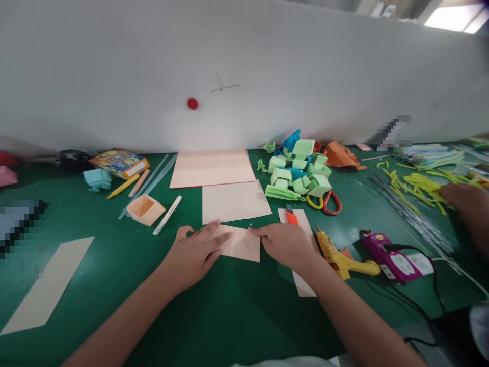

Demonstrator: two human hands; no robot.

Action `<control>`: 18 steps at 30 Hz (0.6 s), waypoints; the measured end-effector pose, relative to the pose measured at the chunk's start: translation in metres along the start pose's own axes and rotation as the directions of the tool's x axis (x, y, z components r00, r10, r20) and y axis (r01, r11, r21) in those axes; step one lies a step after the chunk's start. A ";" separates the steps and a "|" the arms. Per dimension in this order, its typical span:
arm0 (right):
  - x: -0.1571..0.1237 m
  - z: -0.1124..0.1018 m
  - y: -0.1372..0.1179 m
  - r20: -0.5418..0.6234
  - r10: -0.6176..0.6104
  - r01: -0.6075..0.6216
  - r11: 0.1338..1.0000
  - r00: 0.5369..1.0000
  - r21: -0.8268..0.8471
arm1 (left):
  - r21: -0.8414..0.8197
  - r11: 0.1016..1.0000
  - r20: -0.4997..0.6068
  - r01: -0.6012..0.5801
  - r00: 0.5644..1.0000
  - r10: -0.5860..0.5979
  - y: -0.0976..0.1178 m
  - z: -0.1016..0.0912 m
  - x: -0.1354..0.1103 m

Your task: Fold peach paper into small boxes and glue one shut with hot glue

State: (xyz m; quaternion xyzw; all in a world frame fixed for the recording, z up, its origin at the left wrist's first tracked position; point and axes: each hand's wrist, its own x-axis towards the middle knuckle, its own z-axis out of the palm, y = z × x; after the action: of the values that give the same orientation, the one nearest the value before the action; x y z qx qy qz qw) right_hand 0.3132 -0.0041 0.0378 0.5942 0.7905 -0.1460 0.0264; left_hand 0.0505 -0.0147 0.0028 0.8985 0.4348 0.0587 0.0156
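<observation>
A small folded piece of peach paper (244, 243) lies on the green table (237, 311) in front of me. My left hand (194, 252) lies flat on its left part, fingers stretched out and pressing down. My right hand (284, 243) presses on its right edge with the fingers curled against the paper. Just beyond it lies a larger peach sheet (234, 202), and a bigger one (212, 168) further back. A peach strip (301, 285) runs under my right wrist, with an orange utility knife (291, 216) on its far end.
A yellow glue gun (342, 257) and a purple one (389, 257) lie right of my hand, scissors (328, 203) and green folded paper pieces (300, 176) behind. A small peach paper box (145, 209) and pencils sit left. Another person's hand (468, 206) is at the right edge.
</observation>
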 end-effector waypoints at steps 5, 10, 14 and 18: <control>0.003 -0.003 0.012 -0.009 0.058 -0.057 0.996 0.998 0.072 | -0.079 0.995 0.026 0.058 0.998 -0.056 -0.005 0.002 0.000; -0.002 0.001 0.014 -0.151 -0.076 0.086 0.994 0.986 0.062 | -0.118 0.990 0.005 0.076 0.997 -0.076 -0.009 0.008 0.000; -0.007 0.007 0.001 -0.244 -0.325 0.342 0.939 0.914 0.031 | -0.121 0.991 -0.030 0.056 0.998 -0.060 -0.009 0.008 0.000; -0.008 0.015 -0.011 -0.202 -0.398 0.413 0.910 0.895 0.038 | -0.147 0.987 -0.048 0.060 0.997 -0.068 -0.007 0.003 0.000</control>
State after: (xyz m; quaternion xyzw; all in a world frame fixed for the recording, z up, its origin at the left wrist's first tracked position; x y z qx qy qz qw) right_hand 0.3027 -0.0179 0.0273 0.4280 0.8894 -0.1226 -0.1037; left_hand 0.0453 -0.0100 -0.0007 0.8787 0.4582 0.1136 0.0715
